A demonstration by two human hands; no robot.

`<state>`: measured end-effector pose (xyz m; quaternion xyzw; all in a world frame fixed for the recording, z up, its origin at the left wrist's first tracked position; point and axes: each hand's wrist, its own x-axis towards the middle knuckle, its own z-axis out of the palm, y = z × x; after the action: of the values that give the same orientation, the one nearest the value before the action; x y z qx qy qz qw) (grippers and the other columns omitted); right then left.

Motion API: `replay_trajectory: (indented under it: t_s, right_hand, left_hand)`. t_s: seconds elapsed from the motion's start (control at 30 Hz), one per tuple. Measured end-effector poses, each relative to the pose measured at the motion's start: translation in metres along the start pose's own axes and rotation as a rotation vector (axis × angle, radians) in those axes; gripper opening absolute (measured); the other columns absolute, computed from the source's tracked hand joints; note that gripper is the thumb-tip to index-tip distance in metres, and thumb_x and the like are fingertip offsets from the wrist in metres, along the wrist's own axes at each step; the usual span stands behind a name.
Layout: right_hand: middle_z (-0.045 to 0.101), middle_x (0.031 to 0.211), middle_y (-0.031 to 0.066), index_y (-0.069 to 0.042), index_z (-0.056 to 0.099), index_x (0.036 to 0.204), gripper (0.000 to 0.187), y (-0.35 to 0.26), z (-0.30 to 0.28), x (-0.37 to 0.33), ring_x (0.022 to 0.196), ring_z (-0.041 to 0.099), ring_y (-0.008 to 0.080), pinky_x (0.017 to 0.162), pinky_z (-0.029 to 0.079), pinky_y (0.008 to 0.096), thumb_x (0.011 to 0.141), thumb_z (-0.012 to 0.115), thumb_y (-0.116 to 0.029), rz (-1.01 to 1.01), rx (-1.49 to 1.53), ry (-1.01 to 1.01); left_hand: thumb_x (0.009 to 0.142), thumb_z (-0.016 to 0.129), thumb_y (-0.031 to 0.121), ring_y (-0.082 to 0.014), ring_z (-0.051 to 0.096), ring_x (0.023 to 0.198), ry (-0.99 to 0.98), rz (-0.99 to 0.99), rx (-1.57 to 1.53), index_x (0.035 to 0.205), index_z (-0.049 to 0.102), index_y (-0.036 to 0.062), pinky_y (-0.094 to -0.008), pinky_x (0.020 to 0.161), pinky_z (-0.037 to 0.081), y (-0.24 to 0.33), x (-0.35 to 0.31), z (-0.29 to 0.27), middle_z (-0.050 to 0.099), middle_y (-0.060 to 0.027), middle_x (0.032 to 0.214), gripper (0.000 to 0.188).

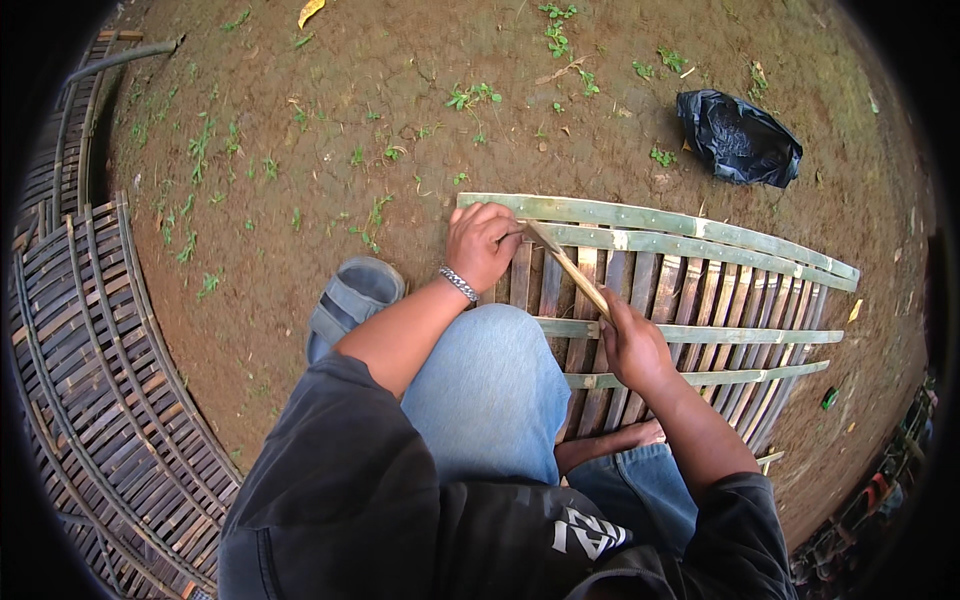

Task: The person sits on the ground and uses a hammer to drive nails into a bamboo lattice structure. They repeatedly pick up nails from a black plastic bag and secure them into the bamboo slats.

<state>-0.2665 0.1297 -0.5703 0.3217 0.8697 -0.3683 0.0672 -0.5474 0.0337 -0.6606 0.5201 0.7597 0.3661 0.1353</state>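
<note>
My right hand (637, 345) is closed round the wooden handle of a hammer (575, 270). The hammer slants up and left toward my left hand, and its head is hard to make out against the bamboo. At the far left corner of a slatted bamboo panel (690, 295), my left hand (487, 240) has its fingers pinched together by the green bamboo strips (640, 218). Whatever sits between those fingertips is too small to tell. Small nail-like dots run along the outermost strip. More green strips cross the dark slats nearer me.
A bare foot (615, 445) rests at the panel's near edge, and a grey sandal (355, 300) lies left of my knee. Beyond the panel is a black plastic bag (738, 138) on the dirt. More slatted panels (100, 380) stand along the left.
</note>
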Motion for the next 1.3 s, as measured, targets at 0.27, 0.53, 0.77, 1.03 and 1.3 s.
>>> replay_trajectory:
  t_s: [0.27, 0.53, 0.77, 1.03, 1.3]
  right_hand:
    - [0.068, 0.103, 0.0239, -0.009, 0.047, 0.146, 0.053, -0.008, -0.002, 0.003, 0.087, 0.068, 0.0462, 0.074, 0.055, 0.0537, 0.095, 0.063, -0.008, -0.005, 0.009, 0.0]
    - [0.068, 0.106, 0.0248, -0.008, 0.048, 0.145, 0.053, -0.006, 0.003, 0.002, 0.088, 0.068, 0.0465, 0.076, 0.056, 0.0529, 0.095, 0.063, -0.009, -0.047, 0.036, 0.059]
    - [0.068, 0.11, 0.0266, -0.008, 0.048, 0.145, 0.054, -0.01, 0.0, 0.001, 0.092, 0.068, 0.0474, 0.078, 0.056, 0.0534, 0.094, 0.062, -0.007, -0.063, 0.059, 0.073]
    - [0.067, 0.115, 0.0272, -0.009, 0.048, 0.146, 0.057, -0.01, -0.01, -0.005, 0.095, 0.067, 0.0485, 0.081, 0.056, 0.0532, 0.092, 0.063, -0.004, 0.012, 0.036, 0.056]
    - [0.068, 0.114, 0.0264, -0.009, 0.048, 0.146, 0.058, -0.02, -0.024, -0.008, 0.095, 0.067, 0.0476, 0.081, 0.057, 0.0525, 0.091, 0.063, -0.003, -0.116, 0.074, 0.126]
  left_hand:
    - [0.08, 0.078, 0.019, -0.0216, 0.063, 0.093, -0.013, -0.004, 0.027, 0.081, 0.073, 0.0124, -0.0388, 0.086, 0.04, 0.001, 0.0, -0.001, 0.069, 0.0014, 0.095, 0.008]
    - [0.08, 0.078, 0.019, -0.0215, 0.063, 0.093, 0.002, 0.006, 0.047, 0.081, 0.073, 0.0131, -0.0381, 0.085, 0.041, 0.0, 0.0, 0.0, 0.068, 0.0019, 0.095, 0.007]
    - [0.08, 0.078, 0.018, -0.022, 0.063, 0.092, 0.021, 0.018, 0.01, 0.08, 0.073, 0.0129, -0.0385, 0.085, 0.041, -0.002, -0.003, 0.002, 0.068, 0.0018, 0.094, 0.007]
    - [0.083, 0.076, 0.019, -0.0258, 0.062, 0.104, -0.08, 0.013, -0.055, 0.097, 0.075, 0.0107, -0.0413, 0.093, 0.041, -0.005, -0.003, -0.007, 0.069, -0.0042, 0.105, 0.016]
    - [0.101, 0.049, 0.031, -0.0347, 0.038, 0.146, 0.07, -0.081, 0.328, 0.147, 0.053, 0.0103, -0.0555, 0.122, 0.022, -0.016, 0.052, -0.007, 0.047, -0.0169, 0.153, 0.05]
